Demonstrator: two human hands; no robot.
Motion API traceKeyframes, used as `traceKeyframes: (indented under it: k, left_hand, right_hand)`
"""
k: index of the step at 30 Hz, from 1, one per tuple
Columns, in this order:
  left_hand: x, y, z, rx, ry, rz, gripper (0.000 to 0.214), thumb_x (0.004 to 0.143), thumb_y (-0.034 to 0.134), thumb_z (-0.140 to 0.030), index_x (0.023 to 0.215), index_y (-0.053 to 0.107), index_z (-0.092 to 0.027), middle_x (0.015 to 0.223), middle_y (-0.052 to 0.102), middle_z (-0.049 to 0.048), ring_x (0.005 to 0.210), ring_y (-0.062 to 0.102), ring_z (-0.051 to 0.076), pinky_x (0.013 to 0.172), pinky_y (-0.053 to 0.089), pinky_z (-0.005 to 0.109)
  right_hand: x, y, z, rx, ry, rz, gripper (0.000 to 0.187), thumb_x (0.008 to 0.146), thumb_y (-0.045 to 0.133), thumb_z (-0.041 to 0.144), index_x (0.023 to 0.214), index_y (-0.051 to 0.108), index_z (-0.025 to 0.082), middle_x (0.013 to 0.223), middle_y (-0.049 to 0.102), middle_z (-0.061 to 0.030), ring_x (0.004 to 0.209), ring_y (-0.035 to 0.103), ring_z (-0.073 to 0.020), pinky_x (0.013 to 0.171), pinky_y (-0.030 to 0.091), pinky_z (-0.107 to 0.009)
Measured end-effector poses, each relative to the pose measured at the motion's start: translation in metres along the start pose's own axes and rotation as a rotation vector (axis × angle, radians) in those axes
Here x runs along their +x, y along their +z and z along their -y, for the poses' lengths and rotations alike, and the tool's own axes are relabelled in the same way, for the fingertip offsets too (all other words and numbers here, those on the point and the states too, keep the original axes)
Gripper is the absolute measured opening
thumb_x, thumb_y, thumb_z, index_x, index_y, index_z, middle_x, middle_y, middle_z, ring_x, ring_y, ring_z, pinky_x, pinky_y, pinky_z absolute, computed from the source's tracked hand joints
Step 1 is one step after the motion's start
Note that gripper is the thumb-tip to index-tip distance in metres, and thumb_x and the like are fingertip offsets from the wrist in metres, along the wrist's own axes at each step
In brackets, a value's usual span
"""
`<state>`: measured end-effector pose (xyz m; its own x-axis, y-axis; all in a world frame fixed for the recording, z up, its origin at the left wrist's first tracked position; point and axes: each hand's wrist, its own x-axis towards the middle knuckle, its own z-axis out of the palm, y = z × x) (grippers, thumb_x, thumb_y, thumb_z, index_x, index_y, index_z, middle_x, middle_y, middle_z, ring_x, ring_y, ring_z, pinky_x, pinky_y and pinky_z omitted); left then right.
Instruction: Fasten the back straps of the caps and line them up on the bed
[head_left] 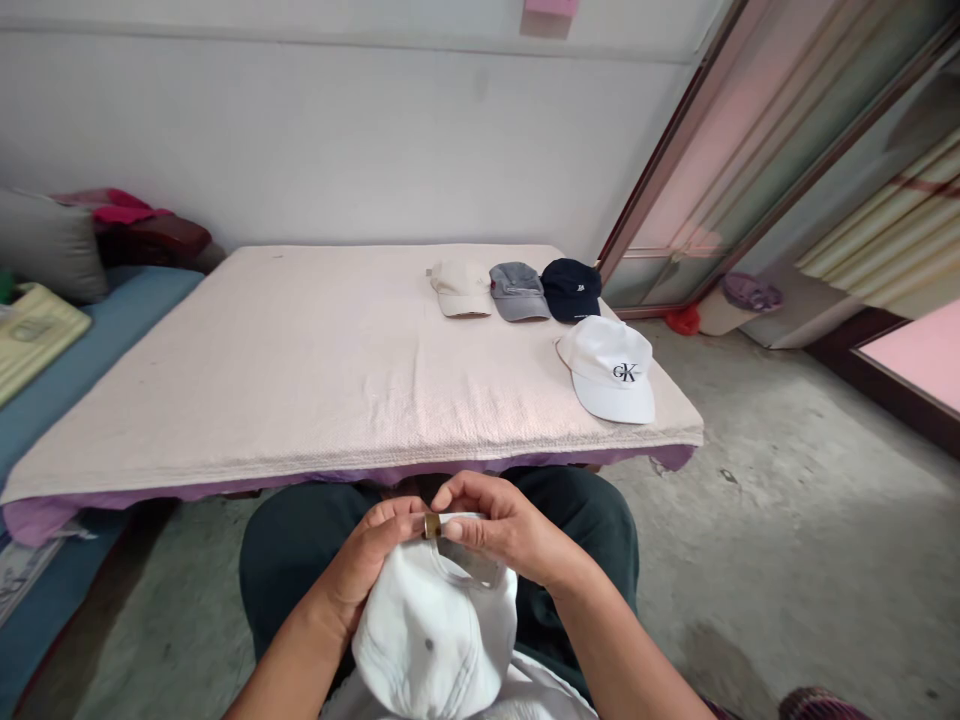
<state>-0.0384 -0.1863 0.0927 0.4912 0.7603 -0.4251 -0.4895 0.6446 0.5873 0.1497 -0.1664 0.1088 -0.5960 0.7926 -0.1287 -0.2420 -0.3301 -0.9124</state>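
Note:
A white baseball cap (435, 640) rests in my lap with its back strap and opening towards the table. On the strap sits a brass-coloured buckle (432, 525). My left hand (379, 545) pinches the strap just left of this buckle. From the other side, my right hand (499, 525) grips the strap between thumb and fingers, close to the metal. The cap's brim is hidden from me. Across the table lie a cream cap (460, 287), a grey cap (519, 291) and a navy cap (572, 290) in a row. Nearer, a white cap with black letters (609, 368) sits by the right edge.
A pale cloth covers the table (262, 370) in front of my knees. To the left is a blue seat (150, 300) with a grey cushion (45, 240). A waste bin (739, 305) stands on the concrete floor at the right, near glass doors.

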Motion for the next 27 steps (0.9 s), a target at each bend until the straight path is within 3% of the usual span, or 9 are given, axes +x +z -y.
traceKeyframes:
  k: [7,10,13,18,23,27]
  left_hand:
    - [-0.001,-0.003,0.001,-0.013,0.009,-0.049,0.013,0.075,0.07,-0.025,0.079,0.068,-0.013,0.071,0.069,0.0068,0.058,0.061,0.015,0.058,0.046,0.025]
    - [0.001,-0.001,0.001,-0.006,0.003,-0.021,0.013,0.074,0.071,-0.023,0.083,0.069,-0.012,0.074,0.07,0.0082,0.059,0.062,0.016,0.06,0.047,0.026]
    - [0.001,0.001,-0.001,0.029,-0.022,-0.012,0.014,0.076,0.071,-0.02,0.088,0.071,-0.013,0.074,0.071,0.0076,0.059,0.062,0.015,0.062,0.048,0.027]
    - [-0.001,0.0,-0.005,0.097,-0.031,-0.012,0.015,0.073,0.074,-0.018,0.087,0.071,-0.013,0.077,0.071,0.0077,0.064,0.063,0.016,0.064,0.047,0.026]
    - [-0.005,-0.003,-0.006,0.03,-0.045,0.035,0.015,0.069,0.076,-0.018,0.081,0.071,-0.012,0.074,0.071,0.0085,0.064,0.064,0.017,0.063,0.048,0.026]
    - [-0.008,-0.004,-0.007,-0.161,0.011,-0.117,0.016,0.064,0.079,-0.016,0.077,0.069,-0.016,0.068,0.07,0.0032,0.058,0.063,0.015,0.059,0.049,0.025]
  right_hand:
    - [-0.005,-0.008,-0.014,0.059,-0.075,-0.039,0.031,0.084,0.068,0.037,0.104,0.059,0.016,0.069,0.053,0.0022,0.058,0.049,-0.0079,0.048,0.031,-0.019]
    - [-0.007,-0.002,-0.01,0.008,-0.106,-0.031,0.029,0.084,0.068,0.035,0.103,0.06,0.016,0.073,0.056,0.0006,0.065,0.054,-0.0097,0.057,0.04,-0.021]
    - [-0.007,0.006,-0.001,-0.075,-0.147,-0.03,0.025,0.087,0.064,0.035,0.102,0.06,0.016,0.077,0.057,-0.0002,0.069,0.054,-0.0102,0.064,0.044,-0.024]
    - [-0.006,0.011,0.005,-0.209,-0.17,-0.043,0.024,0.089,0.06,0.038,0.101,0.06,0.017,0.076,0.055,0.0001,0.066,0.048,-0.0098,0.059,0.039,-0.023]
    - [-0.003,0.011,0.001,-0.183,-0.14,-0.014,0.025,0.09,0.059,0.039,0.101,0.058,0.017,0.074,0.055,-0.0003,0.063,0.046,-0.0095,0.055,0.037,-0.022]
    - [-0.004,0.004,-0.003,-0.171,-0.131,-0.022,0.029,0.089,0.059,0.042,0.101,0.058,0.016,0.075,0.057,-0.0009,0.063,0.05,-0.0096,0.058,0.042,-0.023]
